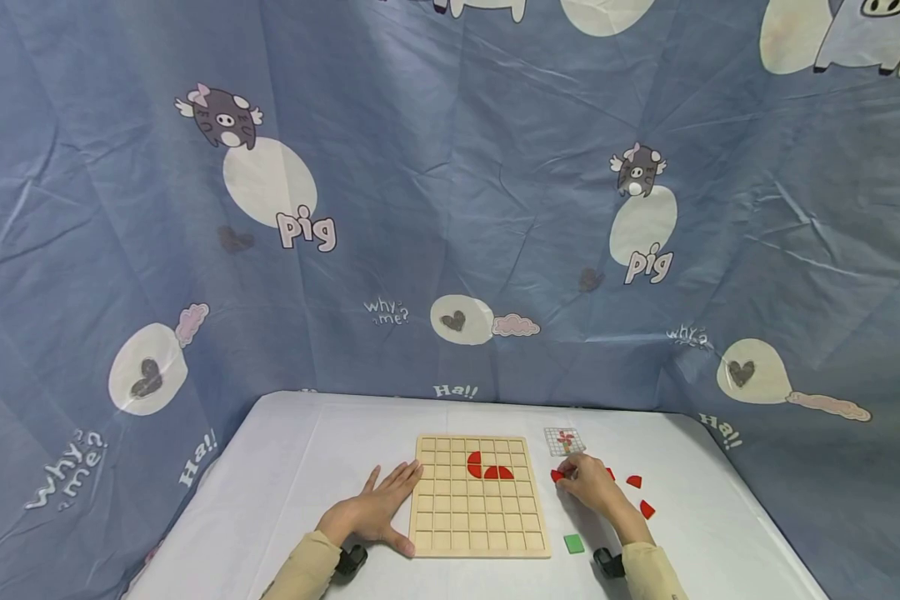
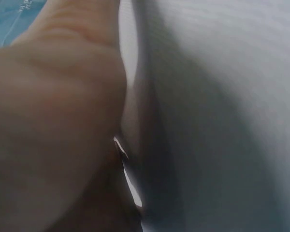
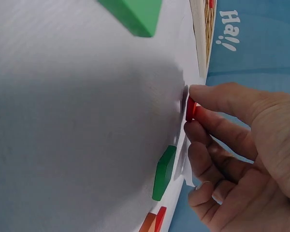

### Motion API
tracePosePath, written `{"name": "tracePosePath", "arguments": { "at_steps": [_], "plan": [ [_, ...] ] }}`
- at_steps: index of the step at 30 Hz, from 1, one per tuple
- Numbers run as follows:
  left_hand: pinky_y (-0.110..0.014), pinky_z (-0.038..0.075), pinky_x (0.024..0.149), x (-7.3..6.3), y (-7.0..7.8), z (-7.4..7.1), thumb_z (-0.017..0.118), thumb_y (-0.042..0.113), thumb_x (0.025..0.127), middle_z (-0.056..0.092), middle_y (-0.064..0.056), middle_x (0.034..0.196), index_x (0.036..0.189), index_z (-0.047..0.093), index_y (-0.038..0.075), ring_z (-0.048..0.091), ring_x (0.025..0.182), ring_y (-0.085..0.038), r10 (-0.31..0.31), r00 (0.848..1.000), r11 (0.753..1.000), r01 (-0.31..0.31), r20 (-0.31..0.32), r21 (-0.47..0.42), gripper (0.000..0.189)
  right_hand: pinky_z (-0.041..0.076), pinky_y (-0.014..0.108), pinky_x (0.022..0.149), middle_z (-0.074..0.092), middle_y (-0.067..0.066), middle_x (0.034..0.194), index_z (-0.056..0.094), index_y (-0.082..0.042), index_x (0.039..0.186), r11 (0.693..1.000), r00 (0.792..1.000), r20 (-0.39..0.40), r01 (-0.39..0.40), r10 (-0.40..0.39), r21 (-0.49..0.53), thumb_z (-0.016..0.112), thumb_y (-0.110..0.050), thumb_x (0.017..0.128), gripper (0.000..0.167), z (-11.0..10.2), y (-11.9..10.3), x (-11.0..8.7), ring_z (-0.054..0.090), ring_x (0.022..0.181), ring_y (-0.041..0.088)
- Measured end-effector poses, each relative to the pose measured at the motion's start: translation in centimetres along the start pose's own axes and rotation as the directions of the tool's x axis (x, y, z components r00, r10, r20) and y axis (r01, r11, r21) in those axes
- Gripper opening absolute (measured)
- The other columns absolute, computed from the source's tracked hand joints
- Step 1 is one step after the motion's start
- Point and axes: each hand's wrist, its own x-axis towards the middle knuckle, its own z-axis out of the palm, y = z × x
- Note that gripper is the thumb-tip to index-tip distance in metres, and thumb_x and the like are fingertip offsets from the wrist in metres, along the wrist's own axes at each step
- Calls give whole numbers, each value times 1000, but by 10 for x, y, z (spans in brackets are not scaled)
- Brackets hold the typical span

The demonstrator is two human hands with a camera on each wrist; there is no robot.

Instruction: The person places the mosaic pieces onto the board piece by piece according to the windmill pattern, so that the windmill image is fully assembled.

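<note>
A wooden grid board (image 1: 480, 542) lies on the table, with several red quarter-circle pieces (image 1: 475, 465) in its upper cells. My left hand (image 1: 378, 508) is spread flat beside it, fingertips and thumb at its left edge. In the left wrist view the hand's skin fills the left side. To the right of the board, my right hand (image 1: 588, 483) pinches a red quarter-circle piece (image 3: 190, 109) between thumb and fingertips, close over the table. Its other fingers are curled loosely in the right wrist view.
A small printed pattern card (image 1: 565, 442) lies beyond my right hand. Loose red pieces (image 1: 647, 509) are scattered to that hand's right, and a green square piece (image 1: 573, 543) lies nearer me. Another green piece (image 3: 164, 174) shows in the right wrist view. A blue curtain (image 1: 450, 208) hangs behind the table.
</note>
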Motion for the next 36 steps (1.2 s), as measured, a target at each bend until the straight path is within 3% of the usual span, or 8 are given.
{"name": "tracePosePath", "arguments": {
  "at_steps": [6,10,23,36],
  "plan": [
    [-65,1,118,-1,0,0,73,71,59,6,-12,164,155,9,7,7,151,-33,-4,1000,1000,4,7,4,132,43,24,57,61,0,78,69,-6,90,999,999,16,-47,47,22,78,-12,76,17,1,-6,-1,52,69,12],
    [-65,2,117,-2,1,-1,73,70,59,6,-12,164,155,10,6,8,150,-33,-4,1000,1000,4,7,4,131,43,24,56,62,-1,79,69,-7,90,999,1000,18,-26,25,36,78,-13,78,17,2,-12,-3,51,69,12],
    [-64,0,118,-2,-2,0,74,69,60,6,-12,164,155,9,7,7,151,-33,7,1000,1000,-7,-4,-3,131,45,21,53,64,-1,78,68,-6,85,988,989,42,138,-142,75,79,-11,77,14,15,-40,-4,54,66,9],
    [-65,0,117,-2,0,0,73,69,60,5,-12,164,155,9,7,7,151,-33,8,1000,1000,-8,-1,3,131,46,19,53,66,5,84,69,-2,89,947,946,65,312,-316,73,78,-13,80,16,36,-78,-4,54,65,5]
  ]
}}
